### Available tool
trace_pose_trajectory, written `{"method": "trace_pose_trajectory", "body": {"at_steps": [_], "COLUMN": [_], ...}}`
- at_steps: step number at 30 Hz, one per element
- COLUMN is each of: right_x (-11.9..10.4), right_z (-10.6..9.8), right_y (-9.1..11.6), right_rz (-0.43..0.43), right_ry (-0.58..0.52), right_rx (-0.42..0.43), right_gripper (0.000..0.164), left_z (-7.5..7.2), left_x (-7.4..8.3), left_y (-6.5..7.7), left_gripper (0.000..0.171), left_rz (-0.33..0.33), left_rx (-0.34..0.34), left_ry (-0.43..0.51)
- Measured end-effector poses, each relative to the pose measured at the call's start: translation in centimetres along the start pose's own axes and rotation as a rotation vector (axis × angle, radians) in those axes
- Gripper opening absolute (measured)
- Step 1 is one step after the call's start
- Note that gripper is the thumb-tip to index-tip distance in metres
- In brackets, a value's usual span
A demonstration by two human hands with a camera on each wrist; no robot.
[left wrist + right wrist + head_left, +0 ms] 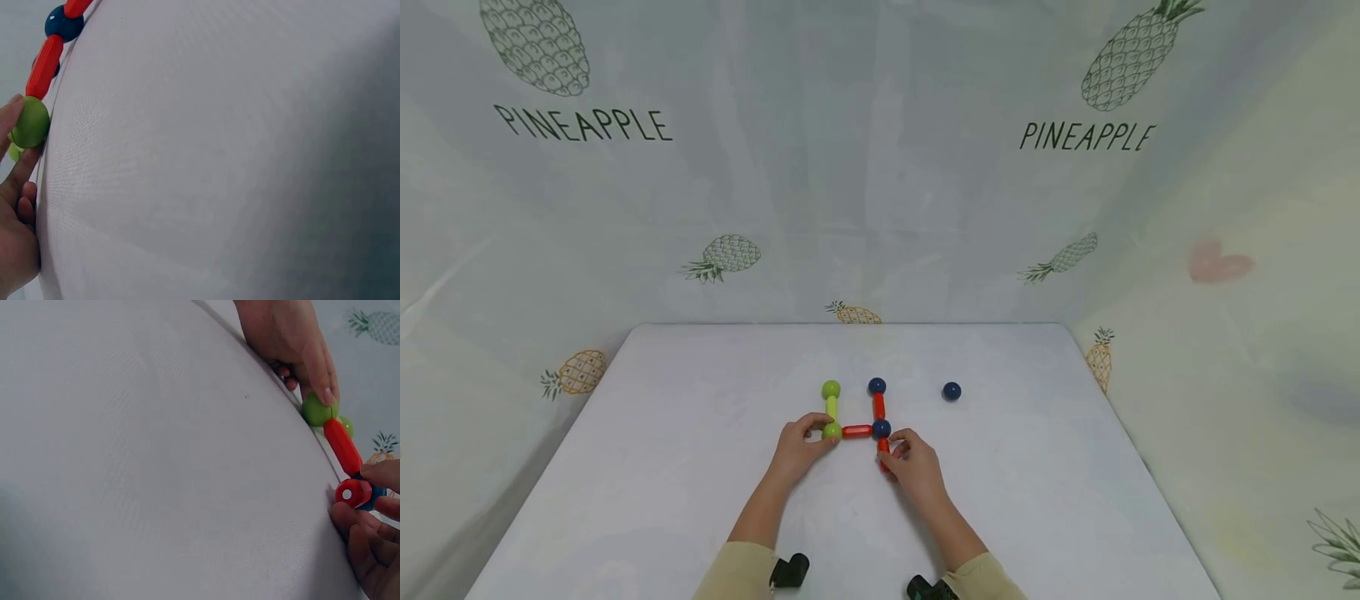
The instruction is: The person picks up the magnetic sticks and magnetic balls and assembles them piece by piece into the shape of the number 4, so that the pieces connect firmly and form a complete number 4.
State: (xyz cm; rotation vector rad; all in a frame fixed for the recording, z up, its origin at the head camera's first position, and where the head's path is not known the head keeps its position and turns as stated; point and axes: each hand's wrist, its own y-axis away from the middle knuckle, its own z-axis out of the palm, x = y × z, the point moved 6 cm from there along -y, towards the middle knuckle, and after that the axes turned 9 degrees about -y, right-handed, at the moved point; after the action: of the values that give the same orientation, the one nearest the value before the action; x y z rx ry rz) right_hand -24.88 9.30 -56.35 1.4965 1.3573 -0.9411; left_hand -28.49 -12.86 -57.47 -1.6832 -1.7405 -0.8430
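My left hand (797,454) pinches the near green ball (832,432) between thumb and fingers. From that ball a yellow-green rod (831,407) runs away to a second green ball (831,389). A red rod (857,432) joins the near green ball to a dark blue ball (882,428) on the right. Beyond this blue ball, another red rod (878,407) leads to a far blue ball (877,386). My right hand (921,473) holds a third red rod (883,447) at the blue ball's near side; its bare end (347,494) faces the right wrist camera.
One loose dark blue ball (952,391) lies on the white table (700,400), right of the joined pieces. Behind and beside the table hangs a pale pineapple-print cloth (880,167). Black wrist devices (790,571) sit at both sleeves.
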Motion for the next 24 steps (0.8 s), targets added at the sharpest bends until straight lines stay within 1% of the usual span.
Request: {"method": "trace_pose_trajectory", "body": {"at_steps": [6, 8, 10, 17, 24], "right_x": [0.0, -0.1, -0.3, -0.5, -1.2], "right_z": [-0.9, -1.3, -1.7, -3.1, -4.5], "right_y": [-0.3, -0.3, -0.4, -0.8, -1.6], "right_rz": [-0.009, 0.001, -0.012, -0.001, -0.031], "right_ry": [0.038, 0.043, 0.045, 0.024, -0.005], "right_rx": [0.055, 0.072, 0.090, 0.141, 0.176], "right_gripper": [0.027, 0.027, 0.028, 0.031, 0.032], "left_z": [0.0, 0.0, 0.0, -0.2, -0.3], "left_x": [0.0, 0.0, 0.1, 0.4, 0.6], "left_y": [0.1, 0.1, 0.1, 0.3, 0.5], "left_gripper": [0.033, 0.033, 0.033, 0.033, 0.033], "left_rz": [-0.002, -0.001, 0.000, 0.006, 0.002], "left_rx": [-0.003, -0.003, -0.004, -0.001, -0.003], "left_ry": [-0.005, -0.002, 0.005, 0.007, 0.010]}}
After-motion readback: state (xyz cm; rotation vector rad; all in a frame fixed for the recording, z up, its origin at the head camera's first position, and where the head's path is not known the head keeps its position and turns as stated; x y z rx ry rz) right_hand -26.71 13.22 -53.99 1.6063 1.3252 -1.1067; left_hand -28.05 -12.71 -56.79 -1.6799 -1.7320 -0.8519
